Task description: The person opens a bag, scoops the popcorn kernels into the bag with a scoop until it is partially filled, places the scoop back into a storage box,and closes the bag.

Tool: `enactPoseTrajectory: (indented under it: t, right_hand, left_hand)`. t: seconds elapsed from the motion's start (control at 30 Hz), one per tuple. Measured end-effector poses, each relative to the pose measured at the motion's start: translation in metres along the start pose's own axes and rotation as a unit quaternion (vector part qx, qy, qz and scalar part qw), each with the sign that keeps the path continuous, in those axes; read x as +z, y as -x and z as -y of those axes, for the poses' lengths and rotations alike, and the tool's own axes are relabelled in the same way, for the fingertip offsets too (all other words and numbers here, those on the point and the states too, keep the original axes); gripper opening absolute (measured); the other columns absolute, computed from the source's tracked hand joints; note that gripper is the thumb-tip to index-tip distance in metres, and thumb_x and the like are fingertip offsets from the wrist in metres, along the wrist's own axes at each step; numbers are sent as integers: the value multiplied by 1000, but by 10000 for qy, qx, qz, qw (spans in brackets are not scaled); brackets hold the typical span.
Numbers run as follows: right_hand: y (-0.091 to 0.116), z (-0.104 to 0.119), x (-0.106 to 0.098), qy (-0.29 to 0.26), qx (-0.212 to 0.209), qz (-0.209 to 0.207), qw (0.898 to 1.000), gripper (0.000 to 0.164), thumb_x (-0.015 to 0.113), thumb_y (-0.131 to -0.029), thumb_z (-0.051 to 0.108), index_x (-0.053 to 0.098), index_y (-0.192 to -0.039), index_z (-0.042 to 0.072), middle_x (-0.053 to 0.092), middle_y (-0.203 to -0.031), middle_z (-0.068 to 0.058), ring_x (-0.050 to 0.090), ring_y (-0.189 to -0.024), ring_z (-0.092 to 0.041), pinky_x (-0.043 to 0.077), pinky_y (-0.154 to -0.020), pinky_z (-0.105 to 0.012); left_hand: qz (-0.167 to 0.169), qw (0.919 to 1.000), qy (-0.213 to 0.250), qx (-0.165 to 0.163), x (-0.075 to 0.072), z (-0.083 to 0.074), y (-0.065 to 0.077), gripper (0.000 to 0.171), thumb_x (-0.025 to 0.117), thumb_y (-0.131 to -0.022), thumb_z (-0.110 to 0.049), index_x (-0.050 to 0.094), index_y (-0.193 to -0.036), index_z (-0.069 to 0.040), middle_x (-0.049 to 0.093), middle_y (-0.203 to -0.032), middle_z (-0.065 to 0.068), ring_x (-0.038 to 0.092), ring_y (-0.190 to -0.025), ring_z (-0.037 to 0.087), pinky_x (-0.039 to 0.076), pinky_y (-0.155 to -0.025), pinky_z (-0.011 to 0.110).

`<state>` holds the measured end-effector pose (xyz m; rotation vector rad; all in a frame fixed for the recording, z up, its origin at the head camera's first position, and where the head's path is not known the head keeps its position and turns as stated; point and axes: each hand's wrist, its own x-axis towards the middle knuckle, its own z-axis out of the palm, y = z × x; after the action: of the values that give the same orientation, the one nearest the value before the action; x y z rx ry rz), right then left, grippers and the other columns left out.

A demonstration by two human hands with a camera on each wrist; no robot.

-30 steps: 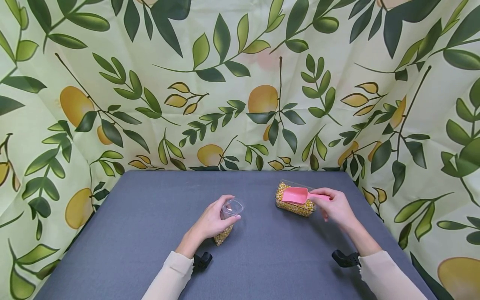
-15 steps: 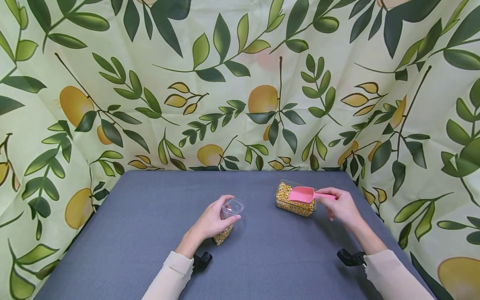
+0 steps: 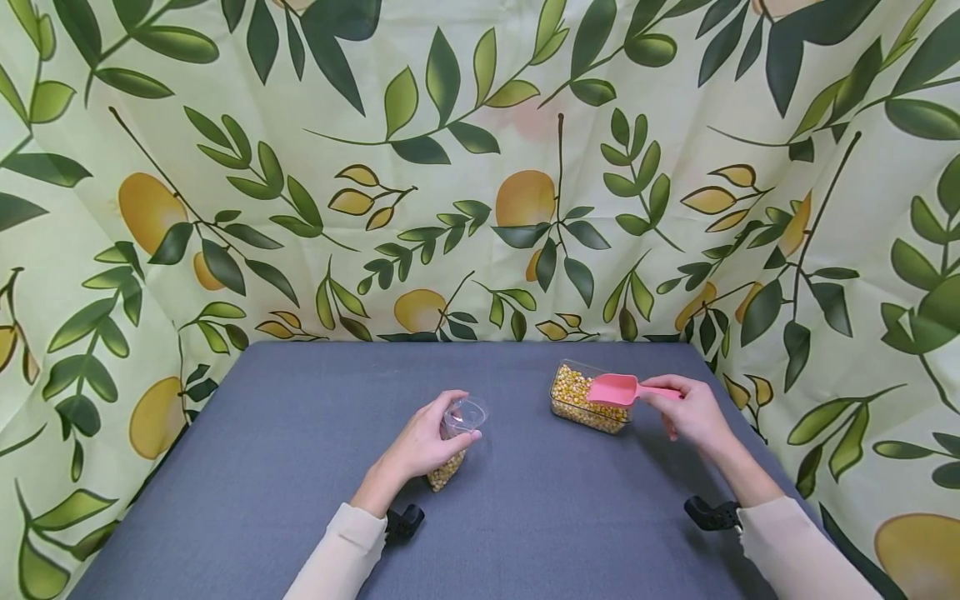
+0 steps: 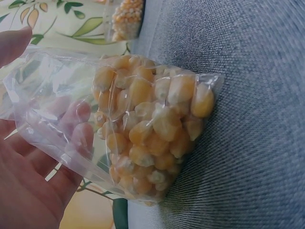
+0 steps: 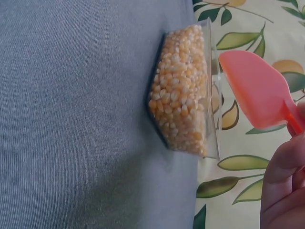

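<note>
My left hand point(image 3: 426, 437) grips the upper part of a clear plastic bag point(image 4: 52, 90), thumb on one side and fingers on the other. Corn kernels point(image 4: 147, 129) fill the lower part of the bag, which stands on the table with its round mouth open upward. In my right hand point(image 3: 693, 412) is the handle of a pink scoop point(image 3: 615, 389). The scoop hangs just above the right part of a clear rectangular container point(image 5: 213, 119), apart from it in the right wrist view. Corn kernels point(image 5: 178, 90) nearly fill that container; whether the scoop holds any is hidden.
A blue-grey cloth covers the table point(image 3: 337, 400). Behind it and at both sides hangs a leaf-and-fruit patterned curtain point(image 3: 450, 208). Black wrist cameras sit at the left wrist point(image 3: 405, 522) and the right wrist point(image 3: 711, 513).
The right hand and pink scoop have shifted rightward over the container, from its middle toward its right end. My left hand and the bag have stayed in place.
</note>
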<state>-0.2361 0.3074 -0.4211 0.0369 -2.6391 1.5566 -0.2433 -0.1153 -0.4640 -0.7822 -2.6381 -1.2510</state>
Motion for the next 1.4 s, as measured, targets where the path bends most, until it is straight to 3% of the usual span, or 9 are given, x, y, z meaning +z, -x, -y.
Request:
enactPoseTrajectory:
  t: [0.2, 0.37, 0.67, 0.97, 1.4]
  right_hand:
    - [0, -1, -5, 94, 81, 42, 9999, 43, 68, -88, 32, 61, -117, 1, 48, -54, -5, 46, -42, -19, 44, -44, -37]
    - [1, -1, -8, 168, 92, 38, 9998, 43, 69, -88, 34, 61, -115, 1, 47, -54, -3, 46, -43, -20, 44, -44, -37]
    - [-2, 1, -10, 264, 215, 108, 9994, 45, 69, -87, 35, 61, -115, 0, 48, -56, -4, 46, -43, -19, 43, -44, -37]
    - [-6, 0, -8, 284, 201, 298, 9989, 43, 70, -87, 32, 62, -113, -1, 46, -53, -3, 44, -41, -19, 44, -44, -37]
    - [-13, -4, -6, 382, 223, 409, 9982, 37, 70, -87, 27, 63, -110, -1, 45, -50, -4, 44, -40, -18, 43, -42, -38]
  left_hand:
    - [59, 10000, 18, -10, 0, 1, 0, 62, 68, -84, -48, 47, -133, -17, 62, -106, 11, 55, -72, 8, 46, -66, 27]
    - [56, 10000, 18, -4, 0, 1, -1, 64, 68, -84, -48, 47, -134, -14, 61, -103, 4, 54, -70, 8, 46, -65, 26]
    - [-11, 10000, -32, -8, 1, 2, 0, 64, 69, -83, -48, 48, -133, -15, 60, -101, -1, 55, -69, 7, 46, -65, 26]
    - [40, 10000, 40, -16, 1, 2, -1, 65, 69, -83, -47, 47, -134, -14, 62, -105, 7, 55, -72, 9, 47, -66, 26]
    - [-22, 10000, -22, -32, 2, 3, 0, 59, 70, -82, -47, 48, -132, -23, 59, -97, -4, 54, -69, 6, 46, -64, 25]
